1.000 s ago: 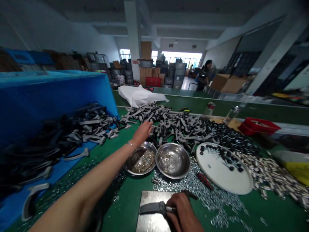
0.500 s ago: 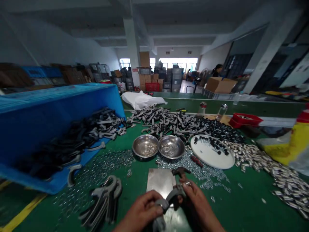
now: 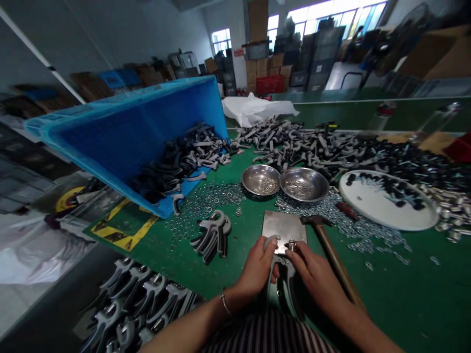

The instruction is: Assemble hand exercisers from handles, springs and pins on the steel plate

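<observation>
My left hand point(image 3: 257, 267) is closed around a grey-and-black hand-grip handle point(image 3: 272, 279), near its curved top end. My right hand point(image 3: 312, 269) pinches a small shiny coil spring point(image 3: 292, 244) between thumb and finger, next to a second grey handle point(image 3: 292, 289) that hangs beside the first. Both hands are just over the near edge of a flat metal plate point(image 3: 281, 223). A hammer point(image 3: 333, 255) with a wooden handle lies right of the plate, partly behind my right forearm. To the left lies a small stack of hand grips point(image 3: 211, 235).
A blue crate point(image 3: 140, 117) tipped on its side spills handles. Two steel bowls point(image 3: 260, 169) hold small metal parts. A white plate point(image 3: 386, 215) carries black-headed bolts. Loose rings point(image 3: 195, 215), a handle heap point(image 3: 294, 142) and metal sleeves cover the green table. Several hand grips point(image 3: 147, 299) lie lower left.
My view has tilted down and swung left. The curved handle pieces have come closer together and hang upright between my hands. More of the hammer's handle shows beside my right hand.
</observation>
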`<state>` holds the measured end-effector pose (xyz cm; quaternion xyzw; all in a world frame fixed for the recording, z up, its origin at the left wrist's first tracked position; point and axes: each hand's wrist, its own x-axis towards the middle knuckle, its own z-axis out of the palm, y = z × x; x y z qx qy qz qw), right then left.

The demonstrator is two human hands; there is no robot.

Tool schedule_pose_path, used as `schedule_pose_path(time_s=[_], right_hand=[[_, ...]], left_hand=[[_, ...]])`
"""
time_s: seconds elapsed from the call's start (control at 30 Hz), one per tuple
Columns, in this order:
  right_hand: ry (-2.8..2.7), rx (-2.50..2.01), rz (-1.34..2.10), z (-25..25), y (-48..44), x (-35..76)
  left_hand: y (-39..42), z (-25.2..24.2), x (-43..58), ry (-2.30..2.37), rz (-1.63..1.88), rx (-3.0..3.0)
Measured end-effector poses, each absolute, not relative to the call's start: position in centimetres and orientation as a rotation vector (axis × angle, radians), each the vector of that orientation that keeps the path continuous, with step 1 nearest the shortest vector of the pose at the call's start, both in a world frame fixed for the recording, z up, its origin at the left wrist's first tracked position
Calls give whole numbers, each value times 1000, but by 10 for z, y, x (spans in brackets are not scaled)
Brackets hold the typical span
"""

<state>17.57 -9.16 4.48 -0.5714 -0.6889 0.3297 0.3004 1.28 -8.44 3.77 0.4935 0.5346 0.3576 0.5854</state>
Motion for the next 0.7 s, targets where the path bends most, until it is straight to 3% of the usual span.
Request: schedule_pose_path(time_s=[0.37, 0.7], right_hand=[[-1847, -1431, 891, 46, -92, 174], [-1905, -1306, 1218, 74, -100, 181]], left_hand=[[-86, 40, 20, 1298, 745, 1289], [-95, 49, -2, 1321, 476, 2095]])
